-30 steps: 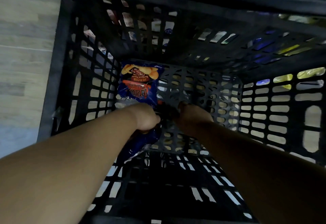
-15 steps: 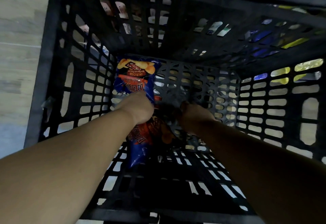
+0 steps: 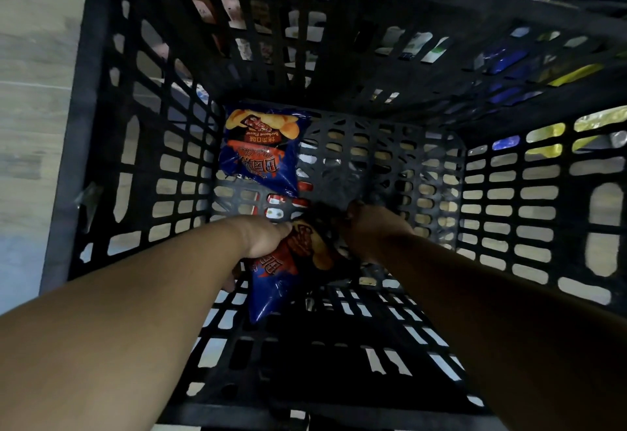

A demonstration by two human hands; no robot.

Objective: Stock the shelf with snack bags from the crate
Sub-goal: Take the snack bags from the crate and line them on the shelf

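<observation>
Fingers of our left hand (image 3: 263, 237) are curled around the top of a blue barbecue-flavour chip bag (image 3: 283, 273), gripping it where the pictured chips sit, while the fingers of our right hand (image 3: 375, 232) are turned away from us and mostly hidden in the dark, so we cannot tell whether they pinch the same bag or merely rest against its upper right edge. From the head camera, the only view we have, both hands reach deep into the black plastic crate (image 3: 142, 166). The held bag hangs from the left hand with its long axis running toward us and slightly left, its lower corner dangling free near the crate's near wall. A second blue chip bag (image 3: 261, 150) lies flat on the crate floor, beyond our fingers, tucked into the far left corner, its long axis running away from us. It sits apart from both hands, on the left hand's side, so we judge the left hand better placed to collect it later. The held bag looks ready to be lifted straight out.
</observation>
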